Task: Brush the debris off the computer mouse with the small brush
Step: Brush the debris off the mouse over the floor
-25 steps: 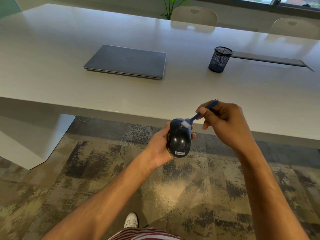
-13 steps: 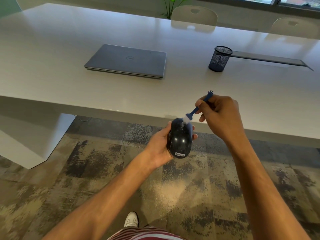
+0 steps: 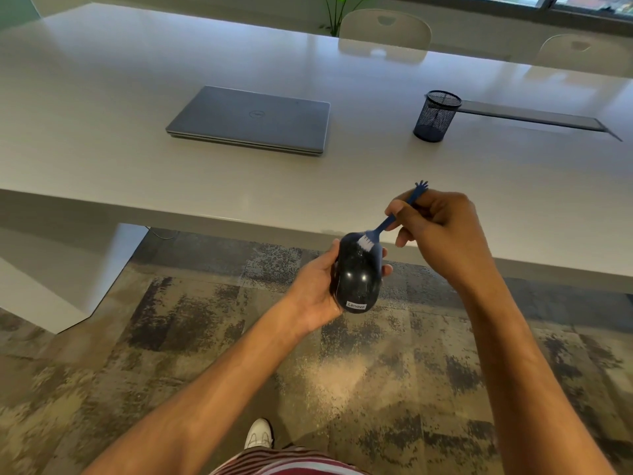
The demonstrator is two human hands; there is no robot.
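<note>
Below the near edge of the table (image 3: 102, 138), over patterned carpet (image 3: 394, 389), the left hand (image 3: 317, 291) holds a black mouse (image 3: 358, 272) from the side and beneath, fingers curled around its body with fingertips showing past its right flank; the logo end points toward the wearer. The right hand (image 3: 442, 234) pinches the blue handle of the brush (image 3: 390, 219) between thumb and curled fingers. White bristles touch the far upper part of the mouse; the handle slants up and to the right, its splayed end projecting above the fist. Pale specks lie on the mouse's glossy top. On the table: a closed laptop (image 3: 253, 120) and, well apart to its right, a mesh cup (image 3: 435, 116). Two chairs (image 3: 385, 34) stand beyond the far side. A white shoe (image 3: 259, 435) appears at the bottom.
</note>
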